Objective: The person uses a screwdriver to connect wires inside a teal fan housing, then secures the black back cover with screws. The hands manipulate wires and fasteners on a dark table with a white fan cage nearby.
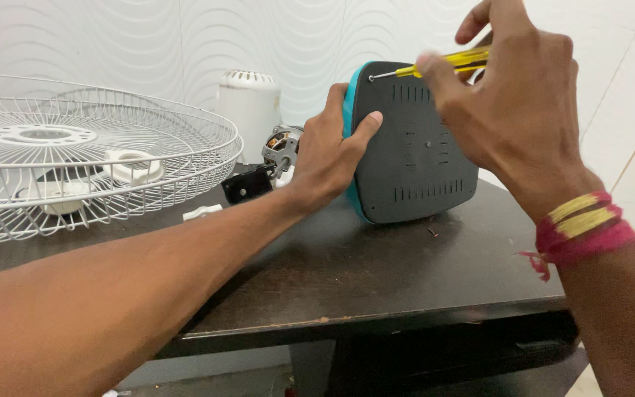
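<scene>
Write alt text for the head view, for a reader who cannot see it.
The right hand holds a yellow-handled screwdriver with its tip at the upper corner of a dark grey fan base, which the left hand steadies on edge on a dark table. A white wire fan guard lies at left.

Fan grille [75, 147] left of base [413, 147]

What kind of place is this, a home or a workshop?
Probably a room in a home, used for a small repair. The tiled wall and dark wooden table look domestic, while a white fan grille, a bare motor and a yellow-handled screwdriver lie around.
</scene>
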